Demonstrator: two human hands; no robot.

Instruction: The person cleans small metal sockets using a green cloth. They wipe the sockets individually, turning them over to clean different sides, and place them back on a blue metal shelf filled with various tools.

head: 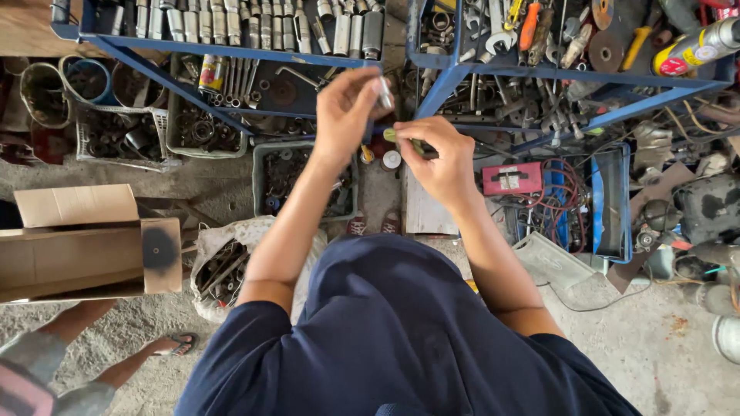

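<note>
1. Concrete workshop floor lies underfoot, crowded with a blue steel rack [231, 52] of chrome sockets [231, 23], a second rack of wrenches and screwdrivers [532, 27], green crates of loose parts [266, 173], a red case [512, 179], a blue tray [613, 204] with coiled wire and an open cardboard box [85, 243] at the left.

2. At chest height the left hand [347, 115] pinches a small chrome socket [385, 92] between thumb and forefinger; its fingers are closed narrowly on the piece, which stands nearly upright at the fingertips.

3. Just beside it, the right hand [439, 158] is curled shut around a slim tool with a green-yellow handle [401, 139], probably a small driver; only the end toward the left hand shows, the rest is hidden in the fist.

4. Judging by the pose, the step in hand is mating the two: the socket sits just above and left of the tool's exposed end, near but not visibly joined.

5. The next move would call for lining up the socket's opening with the tool tip and pressing straight on, keeping the pinch firm so the small piece does not slip.

6. Another person's sandalled foot [173, 344] stands at the lower left, well apart from both hands.
</note>
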